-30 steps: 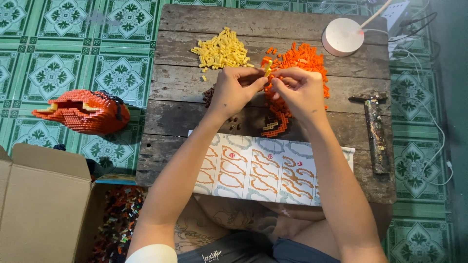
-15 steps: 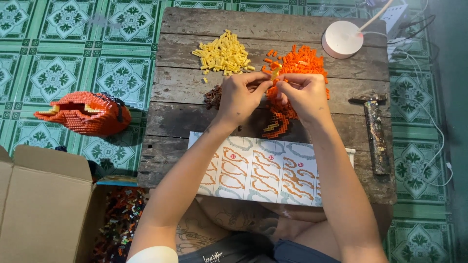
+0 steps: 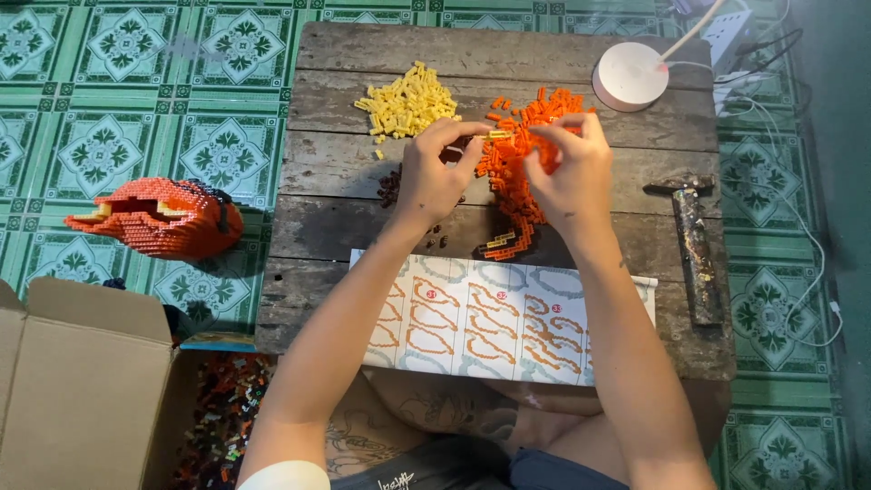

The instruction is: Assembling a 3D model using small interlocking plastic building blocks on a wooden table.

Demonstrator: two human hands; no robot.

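Green patterned tiles all around, and we're sitting at a low wooden table [image 3: 363, 172] w/ a cardboard box [image 3: 82, 390] of mixed bricks by our left knee. Nearest to us on the table is the instruction sheet [image 3: 490, 318] w/ orange curve diagrams. Just past it sits the orange curved piece [image 3: 517, 204] we're assembling, a few yellow bricks at its near end.

Left hand [image 3: 434, 177] is mostly closed, thumb and fingers pinching a small yellow brick [image 3: 499, 134] at the tips. Right hand [image 3: 567, 168] is curled too, fingertips right at the other end of that brick, so both seem to have hold of it, tho we can't tell 100% what the right one grips. The brick is up off the table, directly over the top of the orange piece.

Looks like the step is fitting a single brick onto the build. Next move prob calls for lining it up square and pressing gently so the curve doesn't pop apart.

Further back: yellow brick pile [image 3: 408, 100], orange brick pile [image 3: 544, 104], a white round lamp base [image 3: 631, 77]. Hammer [image 3: 694, 245] lies off to the right, orange built model [image 3: 159, 218] on the floor to the left.
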